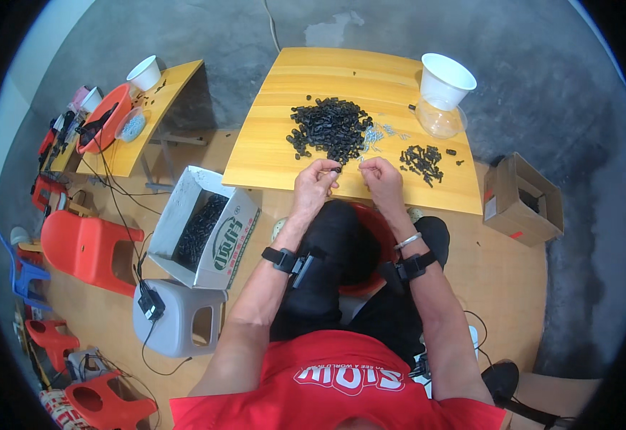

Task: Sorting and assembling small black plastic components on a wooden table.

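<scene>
My left hand [316,188] is closed in a pinch at the table's near edge, with a small black plastic part [337,170] between its fingertips. Just to the right, my right hand [383,184] is also pinched shut; whatever its fingertips hold is too small to make out. Beyond my left hand lies a large heap of black plastic parts [333,123]. Small silver screws [374,135] are scattered along the heap's right side. A smaller pile of thin black pieces [423,163] lies to the right of my right hand.
A white tub [447,80] and a clear plastic bowl [439,122] stand at the table's back right. On the floor are a white carton [209,247] of black parts, a brown carton [503,197] and a grey stool [173,315]. A red basin [370,287] sits between my legs.
</scene>
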